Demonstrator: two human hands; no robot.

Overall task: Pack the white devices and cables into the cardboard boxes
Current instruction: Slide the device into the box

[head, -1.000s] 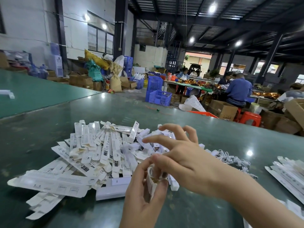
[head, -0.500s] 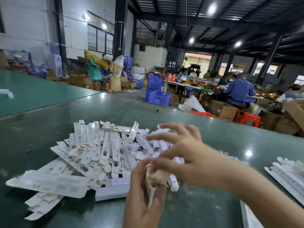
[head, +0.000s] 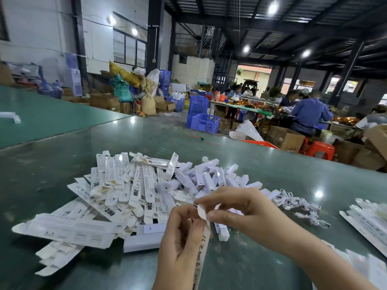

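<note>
My left hand (head: 178,243) grips a narrow cardboard box (head: 202,248), held upright near the table's front edge. My right hand (head: 240,210) pinches the box's top flap (head: 202,212) between thumb and forefinger. Just beyond my hands lies a heap of flat unfolded boxes (head: 117,191) on the left and white stick-shaped devices (head: 209,176) on the right. A loose tangle of white cables (head: 301,206) lies to the right of the devices. What is inside the held box is hidden.
The green table (head: 272,168) stretches far ahead. A stack of flat white packs (head: 366,222) lies at the right edge. A longer white box (head: 144,237) sits left of my hands. Across the aisle are blue crates (head: 203,120), brown cartons (head: 287,139) and seated people (head: 310,114).
The box has been turned upright in my left hand. My right hand has shifted from covering the box's open end to pinching its top flap.
</note>
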